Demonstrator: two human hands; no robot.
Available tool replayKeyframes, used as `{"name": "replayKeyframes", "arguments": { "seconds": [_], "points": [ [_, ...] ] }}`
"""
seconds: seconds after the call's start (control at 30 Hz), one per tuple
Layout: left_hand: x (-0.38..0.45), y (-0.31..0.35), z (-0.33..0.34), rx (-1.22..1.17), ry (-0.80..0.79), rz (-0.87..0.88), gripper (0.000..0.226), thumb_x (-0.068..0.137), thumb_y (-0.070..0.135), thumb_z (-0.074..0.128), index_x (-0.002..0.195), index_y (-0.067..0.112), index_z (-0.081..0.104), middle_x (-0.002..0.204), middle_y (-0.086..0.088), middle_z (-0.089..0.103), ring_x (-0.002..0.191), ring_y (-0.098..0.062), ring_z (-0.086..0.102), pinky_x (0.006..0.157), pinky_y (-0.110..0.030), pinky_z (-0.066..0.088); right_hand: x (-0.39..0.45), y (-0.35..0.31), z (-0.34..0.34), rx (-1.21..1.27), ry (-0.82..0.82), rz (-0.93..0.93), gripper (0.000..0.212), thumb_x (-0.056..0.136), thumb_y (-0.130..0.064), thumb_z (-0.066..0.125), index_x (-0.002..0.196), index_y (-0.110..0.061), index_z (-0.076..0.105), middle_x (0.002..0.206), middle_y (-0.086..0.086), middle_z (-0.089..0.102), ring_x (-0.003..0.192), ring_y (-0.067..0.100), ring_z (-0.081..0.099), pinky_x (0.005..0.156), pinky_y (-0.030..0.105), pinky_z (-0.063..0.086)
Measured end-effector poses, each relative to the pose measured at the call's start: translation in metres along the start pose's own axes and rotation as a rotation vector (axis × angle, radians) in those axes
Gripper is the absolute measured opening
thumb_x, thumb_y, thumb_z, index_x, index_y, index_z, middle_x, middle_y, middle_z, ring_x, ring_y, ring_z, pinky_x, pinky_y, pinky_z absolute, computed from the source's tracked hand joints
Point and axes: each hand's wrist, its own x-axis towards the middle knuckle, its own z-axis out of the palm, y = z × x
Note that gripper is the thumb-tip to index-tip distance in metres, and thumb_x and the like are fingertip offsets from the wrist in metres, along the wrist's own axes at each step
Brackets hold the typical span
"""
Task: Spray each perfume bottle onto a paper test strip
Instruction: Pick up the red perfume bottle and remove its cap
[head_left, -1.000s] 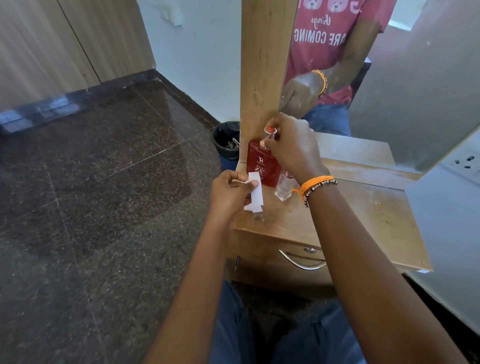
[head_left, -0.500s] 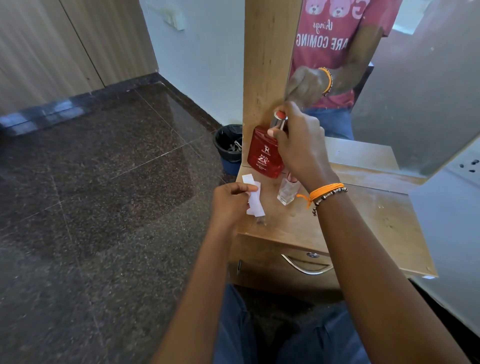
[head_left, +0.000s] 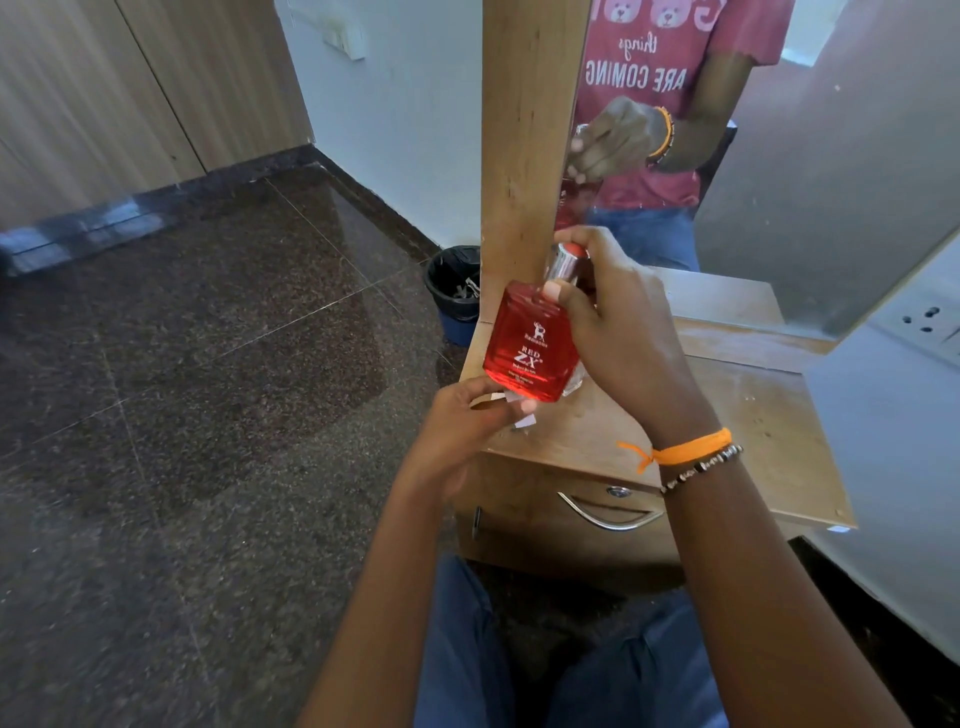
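Here the floor is dark polished stone, filling the left of the view. A wooden dresser stands at the right, with a mirror above it and a curved metal handle on its drawer. A black bin sits on the floor beside the dresser's far corner. The right hand holds a red bottle up above the dresser's near-left corner, tilted a little, fingers curled round its side and silver sprayer, one fingertip over the top. Orange and beaded bands circle that wrist. The left hand sits just under the bottle, thumb and fingers pinching a white strip, mostly hidden behind the bottle's base. A clear bottle peeks out behind the red one.
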Motion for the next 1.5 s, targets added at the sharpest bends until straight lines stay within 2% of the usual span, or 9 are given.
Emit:
{"name": "replayKeyframes", "arguments": {
  "seconds": [0.1, 0.23, 0.37, 0.63, 0.83, 1.07, 1.17, 1.33, 1.5],
  "points": [
    [-0.01, -0.007, 0.001, 0.043, -0.029, 0.02, 0.033, 0.072, 0.006, 0.075, 0.104, 0.009, 0.068, 0.094, -0.003, 0.073, 0.086, -0.009, 0.068, 0.074, -0.016, 0.05, -0.016, 0.007, -0.009, 0.039, -0.066, 0.023, 0.031, 0.09, -0.012, 0.057, 0.12, -0.017, 0.05, 0.104, 0.003, 0.062, 0.094, 0.018, 0.058, 0.081, 0.033, 0.047],
    [-0.019, -0.012, 0.0, 0.09, -0.072, 0.082, 0.056, 0.057, 0.02, 0.084, 0.11, 0.015, 0.066, 0.11, -0.003, 0.07, 0.101, -0.014, 0.067, 0.084, -0.025, 0.053, -0.037, 0.017, -0.017, 0.083, -0.179, 0.05, 0.03, 0.09, -0.015, 0.057, 0.119, -0.022, 0.051, 0.1, -0.003, 0.061, 0.091, 0.015, 0.058, 0.078, 0.035, 0.05],
    [-0.028, -0.013, 0.016, 0.124, -0.102, 0.155, 0.046, 0.064, 0.016, 0.082, 0.107, 0.016, 0.066, 0.111, -0.01, 0.068, 0.102, -0.019, 0.067, 0.086, -0.035, 0.055, -0.056, 0.024, -0.015, 0.17, -0.23, 0.104, 0.03, 0.091, -0.012, 0.057, 0.119, -0.022, 0.052, 0.107, -0.002, 0.062, 0.098, 0.015, 0.058, 0.082, 0.026, 0.048],
    [-0.037, -0.027, 0.036, 0.193, 0.082, 0.251, 0.034, 0.07, 0.011, 0.079, 0.101, 0.015, 0.068, 0.102, -0.001, 0.064, 0.096, -0.014, 0.066, 0.084, -0.033, 0.055, -0.073, 0.022, -0.002, 0.289, 0.121, 0.245, 0.027, 0.072, -0.02, 0.078, 0.091, -0.023, 0.06, 0.078, -0.013, 0.064, 0.069, -0.002, 0.059, 0.065, 0.007, 0.045],
    [-0.034, -0.025, 0.036, 0.231, 0.091, 0.284, 0.034, 0.069, 0.009, 0.079, 0.101, 0.012, 0.068, 0.102, -0.003, 0.064, 0.094, -0.015, 0.066, 0.079, -0.027, 0.055, -0.071, 0.023, 0.0, 0.278, 0.19, 0.241, 0.021, 0.07, -0.019, 0.08, 0.083, -0.022, 0.063, 0.073, -0.005, 0.066, 0.069, 0.012, 0.063, 0.068, 0.022, 0.051],
    [-0.033, -0.021, 0.039, 0.182, -0.036, 0.263, 0.036, 0.07, 0.005, 0.078, 0.103, 0.008, 0.067, 0.097, 0.004, 0.064, 0.089, -0.007, 0.067, 0.075, -0.022, 0.054, -0.069, 0.041, -0.023, 0.437, -0.073, 0.181, 0.022, 0.076, -0.018, 0.072, 0.094, -0.028, 0.066, 0.087, -0.001, 0.072, 0.084, 0.017, 0.068, 0.081, 0.038, 0.055],
    [-0.034, -0.022, 0.041, 0.216, -0.052, 0.248, 0.037, 0.068, 0.007, 0.079, 0.103, 0.012, 0.067, 0.091, 0.012, 0.064, 0.09, -0.008, 0.067, 0.08, -0.027, 0.056, -0.067, 0.049, -0.035, 0.569, -0.268, 0.144, 0.028, 0.084, 0.0, 0.063, 0.101, -0.021, 0.065, 0.09, -0.001, 0.07, 0.084, 0.008, 0.064, 0.081, 0.028, 0.052],
    [-0.038, -0.019, 0.037, 0.187, -0.172, 0.192, 0.04, 0.067, 0.009, 0.08, 0.105, 0.012, 0.067, 0.097, 0.007, 0.066, 0.098, -0.017, 0.067, 0.084, -0.035, 0.056, -0.069, 0.056, -0.048, 0.657, -0.412, 0.116, 0.028, 0.084, -0.005, 0.063, 0.108, -0.018, 0.064, 0.094, -0.004, 0.071, 0.09, 0.007, 0.064, 0.08, 0.021, 0.051],
    [-0.04, -0.019, 0.051, 0.328, 0.084, 0.325, 0.031, 0.065, 0.01, 0.082, 0.092, 0.019, 0.069, 0.087, 0.01, 0.059, 0.081, -0.005, 0.063, 0.07, -0.014, 0.049, -0.071, 0.051, -0.039, 0.561, -0.211, 0.205, 0.029, 0.083, -0.003, 0.064, 0.109, -0.016, 0.063, 0.096, 0.007, 0.071, 0.087, 0.013, 0.065, 0.08, 0.027, 0.054]
  ]
}}
